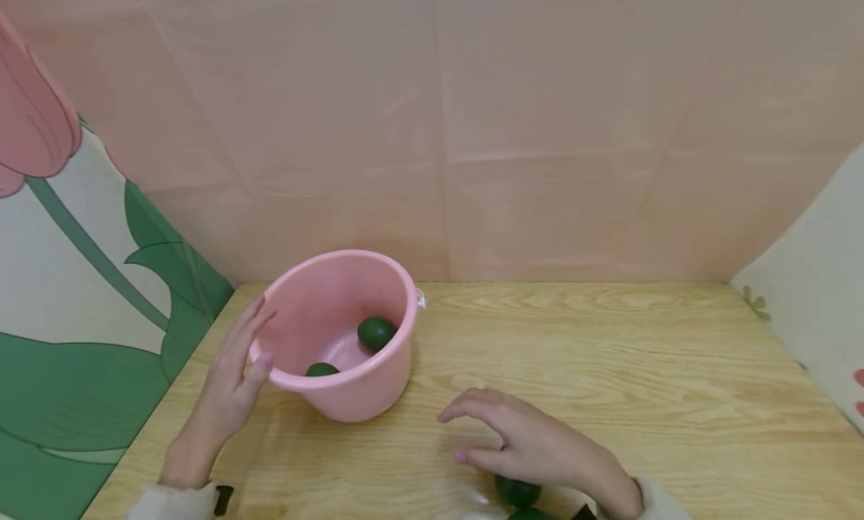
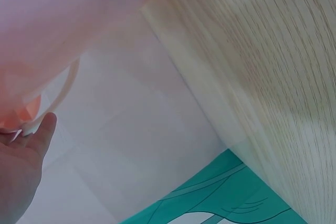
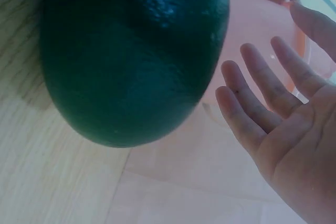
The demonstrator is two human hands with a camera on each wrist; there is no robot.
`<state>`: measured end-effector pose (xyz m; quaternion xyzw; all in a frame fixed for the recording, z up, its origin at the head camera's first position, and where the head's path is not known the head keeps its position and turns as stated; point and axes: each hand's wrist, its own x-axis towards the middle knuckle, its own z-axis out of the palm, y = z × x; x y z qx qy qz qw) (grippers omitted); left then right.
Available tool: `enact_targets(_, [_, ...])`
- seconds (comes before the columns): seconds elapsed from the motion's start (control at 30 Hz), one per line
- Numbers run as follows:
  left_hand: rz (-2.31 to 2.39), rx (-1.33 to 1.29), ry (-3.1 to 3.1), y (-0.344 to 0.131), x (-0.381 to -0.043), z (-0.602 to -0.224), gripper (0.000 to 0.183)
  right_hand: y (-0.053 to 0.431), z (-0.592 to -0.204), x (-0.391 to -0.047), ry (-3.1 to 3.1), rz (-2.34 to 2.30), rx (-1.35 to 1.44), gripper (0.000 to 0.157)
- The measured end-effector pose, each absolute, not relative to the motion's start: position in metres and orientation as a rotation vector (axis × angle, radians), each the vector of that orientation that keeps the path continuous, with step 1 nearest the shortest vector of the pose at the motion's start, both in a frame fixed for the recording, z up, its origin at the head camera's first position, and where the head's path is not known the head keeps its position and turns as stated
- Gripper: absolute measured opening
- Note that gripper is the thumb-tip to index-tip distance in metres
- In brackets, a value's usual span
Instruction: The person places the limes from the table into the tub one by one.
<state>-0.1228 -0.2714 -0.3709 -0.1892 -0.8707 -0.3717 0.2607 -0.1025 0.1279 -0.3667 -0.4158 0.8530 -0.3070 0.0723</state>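
Observation:
A pink bucket [image 1: 361, 389] stands left of centre on the table, its opening facing the head camera. Inside it lie two dark green, avocado-like fruits, one avocado [image 1: 376, 334] by the right wall and another partly hidden behind the near rim. My left hand [image 1: 229, 381] rests at the bucket's left rim, fingers fairly straight and thumb apart. My right hand [image 1: 533, 437] holds nothing; its fingers are spread and slightly bent, pointing toward the bucket. Below its palm shows another avocado [image 1: 518, 492], large and glossy in the right wrist view.
At the bottom edge of the head view, a further green fruit [image 1: 529, 514] is mostly cut off, beside something shiny and pale. The wood-grain table [image 1: 607, 355] meets a pink backdrop [image 1: 540, 167] behind. A tulip-patterned panel [image 1: 81, 317] borders the left side, a pale panel [image 1: 810, 295] the right.

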Motion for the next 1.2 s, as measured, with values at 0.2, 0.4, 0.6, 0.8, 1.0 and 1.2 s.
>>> enact_targets(0.2, [-0.995, -0.512, -2.363, -0.272, -0.123, -0.372, 0.05, 0.132, -0.373, -0.1, 2.52, -0.902, -1.218, 0.035])
enact_targets(0.4, [-0.996, -0.515, -2.358, -0.272, -0.123, -0.372, 0.05, 0.136, -0.38, -0.097, 2.487, -0.878, -1.194, 0.04])
enact_targets(0.6, [-0.99, -0.519, -2.365, -0.273, -0.124, -0.371, 0.049, 0.139, -0.387, -0.097, 2.446, -0.858, -1.177, 0.044])
enact_targets(0.8, [-1.005, -0.505, -2.369, -0.272, -0.123, -0.371, 0.051, 0.144, -0.391, -0.097, 2.418, -0.868, -1.189, 0.043])
enact_targets(1.0, [-1.002, -0.506, -2.365, -0.271, -0.122, -0.371, 0.05, 0.149, -0.392, -0.099, 2.323, -0.929, -1.136, 0.044])
enact_targets(1.2, [-0.995, -0.514, -2.359, -0.271, -0.122, -0.371, 0.05, 0.157, -0.394, -0.102, 2.235, -0.966, -1.133, 0.045])
